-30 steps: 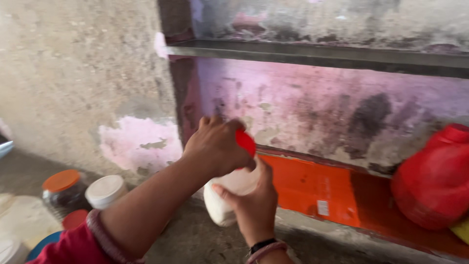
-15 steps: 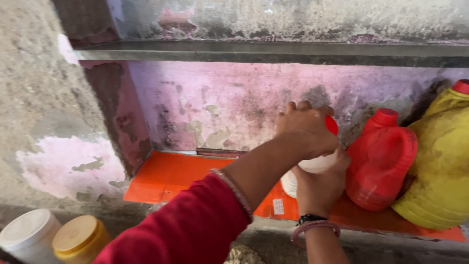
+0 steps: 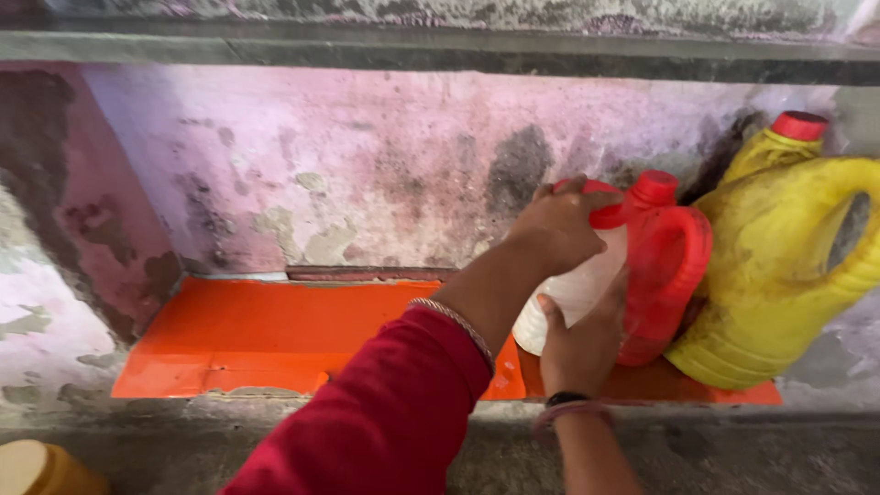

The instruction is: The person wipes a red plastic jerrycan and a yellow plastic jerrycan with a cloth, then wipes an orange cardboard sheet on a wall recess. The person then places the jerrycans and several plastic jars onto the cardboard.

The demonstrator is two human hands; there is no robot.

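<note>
A white plastic bottle (image 3: 576, 291) with a red cap (image 3: 600, 209) stands tilted over the right part of the orange shelf (image 3: 275, 335), between the person's two hands. The left hand (image 3: 561, 225), coming in on a red sleeve (image 3: 385, 422), is closed over the cap from above, fingers wrapped around its top. The right hand (image 3: 587, 344) grips the bottle's lower body from below and from the near side, thumb pressed against the white wall; a dark band and a pale bracelet sit on that wrist. Both hands are thus clamped on the same bottle, one above the other, close together.

Just beside the bottle on its right stands a red jug (image 3: 674, 266) with a red cap and a loop handle; the bottle seems to touch it, though the hands hide the contact. Further right, against the shelf's right end, leans a large yellow jug (image 3: 788, 266) with a red cap.

The left half of the orange shelf is bare of bottles, ending at the stained pink back wall (image 3: 367, 174). A grey ledge (image 3: 183, 440) runs along the shelf's near edge, and a yellowish lidded jar (image 3: 41, 469) shows at its lower left corner.
</note>
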